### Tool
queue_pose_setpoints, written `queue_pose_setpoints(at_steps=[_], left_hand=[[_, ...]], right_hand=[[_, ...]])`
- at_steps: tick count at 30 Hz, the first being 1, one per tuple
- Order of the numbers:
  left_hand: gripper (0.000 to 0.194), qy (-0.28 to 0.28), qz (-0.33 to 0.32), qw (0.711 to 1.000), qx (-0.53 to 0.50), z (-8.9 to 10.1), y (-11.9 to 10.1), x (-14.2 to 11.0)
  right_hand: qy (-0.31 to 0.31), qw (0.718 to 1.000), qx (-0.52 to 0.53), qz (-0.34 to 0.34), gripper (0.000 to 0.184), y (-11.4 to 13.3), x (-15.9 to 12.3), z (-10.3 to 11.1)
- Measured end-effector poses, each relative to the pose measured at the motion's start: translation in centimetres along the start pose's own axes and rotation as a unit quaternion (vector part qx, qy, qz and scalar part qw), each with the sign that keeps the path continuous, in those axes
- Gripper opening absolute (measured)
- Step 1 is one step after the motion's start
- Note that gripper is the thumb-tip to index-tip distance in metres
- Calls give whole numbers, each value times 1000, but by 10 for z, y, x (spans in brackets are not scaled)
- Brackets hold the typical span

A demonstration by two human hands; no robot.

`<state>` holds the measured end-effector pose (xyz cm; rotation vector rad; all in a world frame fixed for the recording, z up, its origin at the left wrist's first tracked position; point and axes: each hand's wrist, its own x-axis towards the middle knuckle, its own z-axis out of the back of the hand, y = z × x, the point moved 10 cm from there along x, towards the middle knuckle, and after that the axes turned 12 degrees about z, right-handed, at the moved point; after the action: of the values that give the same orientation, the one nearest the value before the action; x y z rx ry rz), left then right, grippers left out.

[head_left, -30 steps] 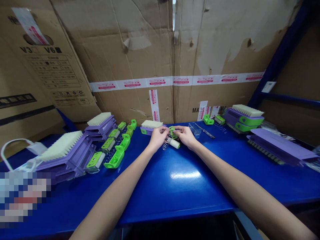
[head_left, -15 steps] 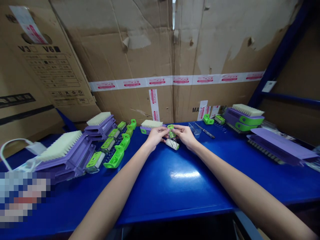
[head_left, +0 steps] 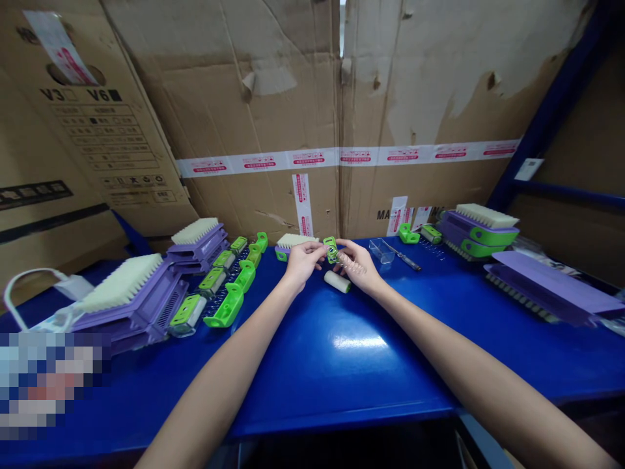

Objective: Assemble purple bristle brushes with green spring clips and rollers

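In the head view, my left hand [head_left: 303,263] and my right hand [head_left: 362,268] meet above the middle of the table. Their closed fingertips grip a small green plastic piece [head_left: 330,242] from either side, standing upright. A thin coil spring [head_left: 349,262] sticks out from that piece and slants down in front of my right fingers. How the spring is fixed is too small to make out. Below the hands, a white roller [head_left: 336,281] with a green end lies on the blue table. A purple and green brush [head_left: 295,241] with pale bristles sits just behind my left hand.
On the left stand stacked purple brushes [head_left: 131,286], a row of green brackets [head_left: 228,306], green-and-white rollers [head_left: 188,315] and springs. A clear box [head_left: 382,252] and a screwdriver [head_left: 407,259] lie right of my hands. More purple brushes [head_left: 483,228] stand far right. Cardboard [head_left: 254,98] walls the back.
The spring, which hung straight down over the roller, now slants right across my right fingers. The green piece is tilted and slightly higher. The roller stays on the table.
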<state>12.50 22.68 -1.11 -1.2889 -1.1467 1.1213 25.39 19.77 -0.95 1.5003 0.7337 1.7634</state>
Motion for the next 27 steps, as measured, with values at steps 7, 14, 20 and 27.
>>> queue_pose_setpoints(at_steps=[7,14,20,27], left_hand=[[28,-25,-35,999,-3,3,-4,-3],[29,29,-3,999,-28,-8,1,-7],[31,41,13,997,-67,-8,6,-4],[32,43,34,994,-90,-8,9,-4]], right_hand=[[6,978,-149,146,41,35,-2,-1],[9,974,-163,156,30,29,-1,3],[9,974,-163,154,31,30,0,2],[12,974,-170,151,27,37,-1,2]])
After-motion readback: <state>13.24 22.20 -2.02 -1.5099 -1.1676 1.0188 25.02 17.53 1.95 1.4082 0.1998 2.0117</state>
